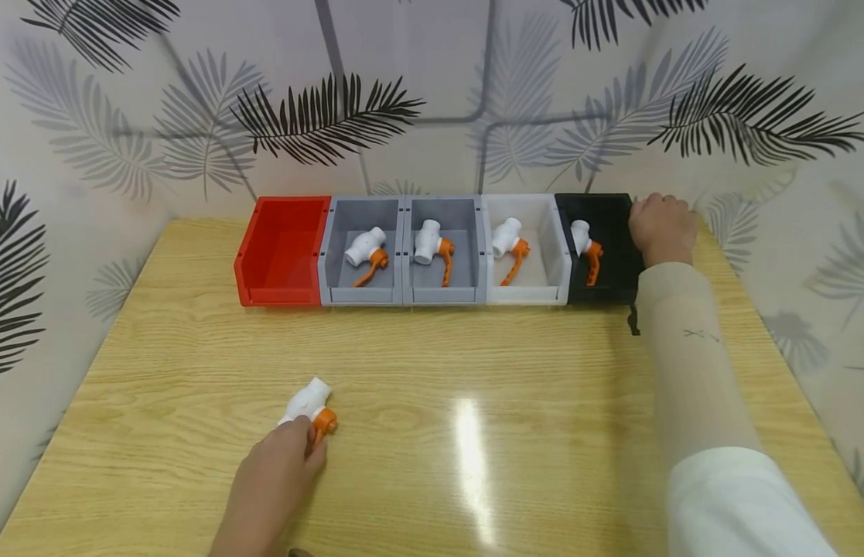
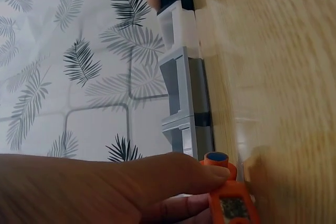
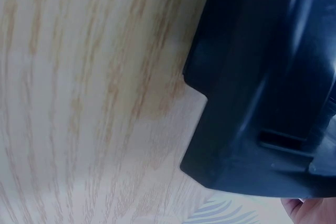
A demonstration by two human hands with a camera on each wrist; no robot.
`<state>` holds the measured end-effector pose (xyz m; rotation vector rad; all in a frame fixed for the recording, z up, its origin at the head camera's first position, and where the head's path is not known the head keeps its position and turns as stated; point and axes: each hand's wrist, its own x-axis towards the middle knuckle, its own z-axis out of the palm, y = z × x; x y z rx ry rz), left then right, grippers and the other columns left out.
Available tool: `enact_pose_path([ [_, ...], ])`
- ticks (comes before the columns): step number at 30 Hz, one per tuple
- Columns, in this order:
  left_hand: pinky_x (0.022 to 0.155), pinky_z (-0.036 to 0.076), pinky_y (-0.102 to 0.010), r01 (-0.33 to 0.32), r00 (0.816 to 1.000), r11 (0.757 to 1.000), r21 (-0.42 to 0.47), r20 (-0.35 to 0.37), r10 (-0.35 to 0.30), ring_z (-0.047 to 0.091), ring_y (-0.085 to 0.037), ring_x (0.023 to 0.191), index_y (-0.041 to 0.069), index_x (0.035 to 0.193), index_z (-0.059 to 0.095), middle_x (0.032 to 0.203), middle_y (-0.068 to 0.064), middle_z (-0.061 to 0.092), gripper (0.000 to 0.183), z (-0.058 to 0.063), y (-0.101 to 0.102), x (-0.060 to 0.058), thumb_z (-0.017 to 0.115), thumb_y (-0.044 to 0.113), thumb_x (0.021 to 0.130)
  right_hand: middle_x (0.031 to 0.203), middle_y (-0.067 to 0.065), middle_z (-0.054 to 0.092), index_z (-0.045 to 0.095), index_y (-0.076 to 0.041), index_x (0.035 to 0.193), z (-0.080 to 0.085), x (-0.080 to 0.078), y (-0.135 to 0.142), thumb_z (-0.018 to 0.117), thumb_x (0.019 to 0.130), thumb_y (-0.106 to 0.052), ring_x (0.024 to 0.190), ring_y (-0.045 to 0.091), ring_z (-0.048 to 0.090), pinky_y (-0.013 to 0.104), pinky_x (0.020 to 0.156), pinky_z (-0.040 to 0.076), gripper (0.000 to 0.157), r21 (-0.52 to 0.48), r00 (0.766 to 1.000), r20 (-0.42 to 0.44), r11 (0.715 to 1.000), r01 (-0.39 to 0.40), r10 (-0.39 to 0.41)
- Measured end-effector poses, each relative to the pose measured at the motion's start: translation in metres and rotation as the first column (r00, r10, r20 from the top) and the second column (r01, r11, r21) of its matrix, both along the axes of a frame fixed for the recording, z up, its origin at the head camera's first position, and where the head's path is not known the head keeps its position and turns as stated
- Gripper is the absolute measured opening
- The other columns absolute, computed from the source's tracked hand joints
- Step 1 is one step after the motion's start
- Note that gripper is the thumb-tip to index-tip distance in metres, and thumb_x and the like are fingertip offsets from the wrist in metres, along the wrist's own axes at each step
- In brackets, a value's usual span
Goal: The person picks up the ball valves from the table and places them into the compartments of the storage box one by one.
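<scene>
My left hand (image 1: 281,460) pinches a white ball valve (image 1: 309,398) with an orange lever handle, low over the near left of the table. In the left wrist view the thumb presses on the orange handle (image 2: 234,203), and the white body is out of sight there. At the right end of a row of bins, my right hand (image 1: 664,226) grips the back right edge of a black bin (image 1: 616,220) with curled fingers. Inside that bin lies another white valve (image 1: 581,234). The right wrist view shows the bin's dark side close up, with fingertips at the lower corner.
Left of the black bin stand a white bin (image 1: 543,267), two grey bins (image 1: 365,295) and a red bin (image 1: 278,251). One valve lies in each of the white and grey bins. Leaf-patterned cloth (image 1: 432,139) rises behind the wooden table (image 1: 515,371).
</scene>
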<state>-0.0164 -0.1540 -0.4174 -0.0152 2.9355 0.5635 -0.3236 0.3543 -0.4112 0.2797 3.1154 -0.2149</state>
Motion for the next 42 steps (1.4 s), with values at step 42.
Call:
enact_pose_path([
  [42,0.051,0.036,-0.03,0.046,0.976,0.999,-0.008,-0.212,-0.047,0.04,-0.012,0.057,0.01,0.088,0.062,0.069,0.005,0.048,0.007,-0.01,-0.027,-0.001,0.068,0.012,0.083,0.116,0.037,0.042,0.041,0.018,0.118,0.003,0.001,-0.002,0.007,0.098,-0.03,0.106,0.053,0.039,0.061,0.088,0.032,0.061,-0.008,1.0,0.026,1.0,-0.006,0.006],
])
